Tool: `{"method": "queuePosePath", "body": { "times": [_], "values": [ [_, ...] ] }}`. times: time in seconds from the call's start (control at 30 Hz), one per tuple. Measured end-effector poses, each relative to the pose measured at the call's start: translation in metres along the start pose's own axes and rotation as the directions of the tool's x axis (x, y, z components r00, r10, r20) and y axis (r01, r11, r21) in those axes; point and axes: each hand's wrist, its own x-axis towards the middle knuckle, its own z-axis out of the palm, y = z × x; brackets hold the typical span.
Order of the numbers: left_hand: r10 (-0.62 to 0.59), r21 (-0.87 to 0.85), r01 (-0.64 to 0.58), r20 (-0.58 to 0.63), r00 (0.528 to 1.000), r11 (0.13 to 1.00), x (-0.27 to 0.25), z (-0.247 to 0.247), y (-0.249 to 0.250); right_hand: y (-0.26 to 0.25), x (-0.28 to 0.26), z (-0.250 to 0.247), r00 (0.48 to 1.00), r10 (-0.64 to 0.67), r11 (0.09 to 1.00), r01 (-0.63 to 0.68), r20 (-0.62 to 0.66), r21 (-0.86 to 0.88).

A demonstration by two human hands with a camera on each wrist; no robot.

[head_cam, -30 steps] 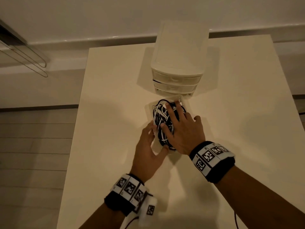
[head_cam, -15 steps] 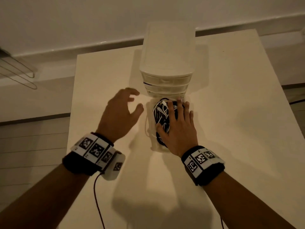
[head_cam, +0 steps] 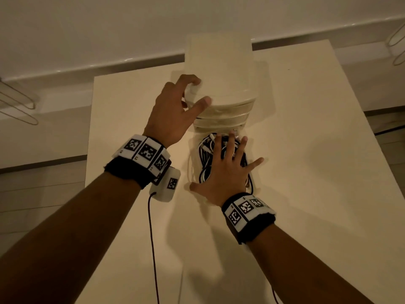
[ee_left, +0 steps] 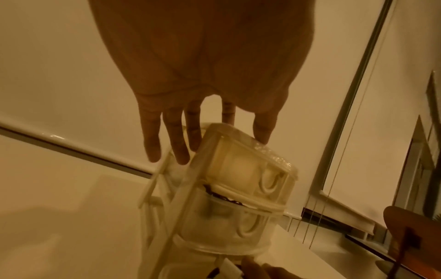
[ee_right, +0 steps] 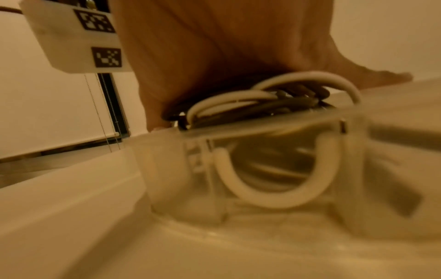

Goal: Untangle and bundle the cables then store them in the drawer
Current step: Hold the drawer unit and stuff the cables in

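Note:
A white translucent drawer unit [head_cam: 219,69] stands at the middle of the pale table [head_cam: 306,172]. Its bottom drawer [head_cam: 190,165] is pulled out toward me and holds a bundle of black and white cables [head_cam: 205,150]. My right hand [head_cam: 225,170] lies flat on the cables with its fingers spread, pressing them down. My left hand [head_cam: 198,91] grips the unit's top front left corner, thumb on the front and fingers round the side. The left wrist view shows those fingers [ee_left: 176,136] along the unit [ee_left: 238,188]. In the right wrist view the cables [ee_right: 238,103] bulge above the drawer wall [ee_right: 274,169] under my palm.
The table's left edge [head_cam: 89,150] is near my left forearm, with floor beyond it. Wire racks stand off the table at far left [head_cam: 17,106] and far right [head_cam: 396,40]. A thin camera lead [head_cam: 153,238] hangs from my left wrist.
My left hand left the drawer's side, rose and moved forward, and now grips the unit's top front corner. My right hand stayed on the cables and spread its fingers.

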Motion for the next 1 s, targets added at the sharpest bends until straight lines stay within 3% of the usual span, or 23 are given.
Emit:
{"method": "queuePosePath", "body": {
  "times": [0.23,0.4,0.83,1.0],
  "values": [
    [-0.093,-0.203,0.108,0.083,0.992,0.973,0.007,0.001,0.0,0.01,0.008,-0.008,1.0,0.009,0.999,-0.008,-0.017,0.036],
    [-0.099,-0.392,0.145,0.135,0.986,0.909,0.0,-0.006,-0.007,0.027,0.01,-0.011,0.993,-0.102,0.99,0.107,-0.062,0.09],
    [-0.174,-0.549,0.244,0.177,0.969,0.799,-0.002,-0.018,-0.011,0.043,0.016,-0.012,0.955,-0.254,0.961,0.268,-0.155,0.074],
    [-0.199,-0.566,0.283,0.207,0.958,0.774,0.0,-0.027,-0.012,0.043,0.018,-0.013,0.954,-0.242,0.962,0.259,-0.175,0.081]
  ]
}}
